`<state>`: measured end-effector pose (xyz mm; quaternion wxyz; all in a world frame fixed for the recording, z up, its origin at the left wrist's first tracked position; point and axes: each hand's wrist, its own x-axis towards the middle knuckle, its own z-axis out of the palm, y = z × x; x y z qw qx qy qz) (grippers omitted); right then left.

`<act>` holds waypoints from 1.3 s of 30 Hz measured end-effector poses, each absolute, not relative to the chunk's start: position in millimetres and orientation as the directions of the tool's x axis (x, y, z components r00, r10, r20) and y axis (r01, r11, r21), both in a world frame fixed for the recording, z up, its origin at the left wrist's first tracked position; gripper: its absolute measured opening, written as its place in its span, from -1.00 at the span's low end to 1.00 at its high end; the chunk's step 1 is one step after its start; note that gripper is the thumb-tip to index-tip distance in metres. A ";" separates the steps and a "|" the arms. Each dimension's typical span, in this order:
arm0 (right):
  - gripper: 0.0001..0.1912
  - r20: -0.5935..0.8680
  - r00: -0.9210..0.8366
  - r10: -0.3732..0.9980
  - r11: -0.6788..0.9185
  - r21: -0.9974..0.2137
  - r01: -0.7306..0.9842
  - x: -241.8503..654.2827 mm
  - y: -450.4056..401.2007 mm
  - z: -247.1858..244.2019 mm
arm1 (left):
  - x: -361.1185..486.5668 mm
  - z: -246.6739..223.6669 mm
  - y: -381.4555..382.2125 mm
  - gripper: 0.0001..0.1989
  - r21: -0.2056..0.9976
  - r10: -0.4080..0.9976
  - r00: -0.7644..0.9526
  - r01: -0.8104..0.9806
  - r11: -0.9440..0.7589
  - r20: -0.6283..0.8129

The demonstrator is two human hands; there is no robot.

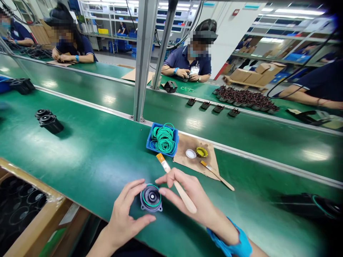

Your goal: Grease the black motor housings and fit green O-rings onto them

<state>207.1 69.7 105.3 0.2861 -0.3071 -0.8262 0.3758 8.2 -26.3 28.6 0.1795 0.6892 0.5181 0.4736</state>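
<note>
A round black motor housing [152, 198] with a light flange sits on the green bench, a green O-ring [150, 205] around its top. My left hand [128, 207] curves about its left side, fingers and thumb spread apart; the fingertips are close to the rim, and whether they touch it I cannot tell. In my right hand [187, 189], a paintbrush [184, 198] is held across the fingers, its bristles pointing up and away. The right thumb and forefinger are at the right edge of the O-ring.
Beyond my hands, a blue bin [175, 142] holds green O-rings [164, 138]. Beside it, stained cardboard [182, 142] carries a yellow cap [201, 152], a white lid [190, 154] and another paintbrush [218, 175]. Black housings [50, 123] stand left. Co-workers sit past the metal post [140, 64].
</note>
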 end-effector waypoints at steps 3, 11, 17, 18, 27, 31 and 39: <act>-0.74 0.371 -0.726 0.579 0.735 -0.622 0.269 214.9 62.2 100.9 | 9.5 28.0 -26.2 -0.46 0.642 0.837 0.020 0.632 -0.434 0.546; -0.82 0.555 -0.743 0.374 0.917 -0.339 0.209 219.6 58.5 85.9 | 7.3 31.2 -24.1 -0.55 0.448 0.741 0.098 0.742 -0.499 0.664; -0.86 0.651 -0.737 0.183 0.983 -0.130 0.130 225.8 55.8 73.0 | 11.8 23.1 -26.8 -0.75 0.464 0.693 0.067 0.696 -0.548 0.717; -0.86 0.656 -0.735 0.170 0.985 -0.124 0.117 226.1 55.6 70.6 | 12.3 21.5 -26.9 -0.77 0.477 0.693 0.057 0.684 -0.551 0.719; -0.64 0.678 -0.727 0.108 0.987 -0.158 -0.001 222.8 46.2 62.9 | 19.3 21.2 -27.8 -0.76 0.502 0.684 0.043 0.647 -0.574 0.728; -0.65 0.689 -0.715 0.121 0.979 -0.202 -0.030 222.3 40.2 57.8 | 22.9 25.4 -28.1 -0.76 0.571 0.718 -0.018 0.619 -0.538 0.696; -0.89 0.681 -0.429 0.593 0.761 -0.649 0.022 224.2 37.7 64.6 | 22.5 28.5 -27.5 -0.85 0.570 0.708 -0.015 0.606 -0.555 0.706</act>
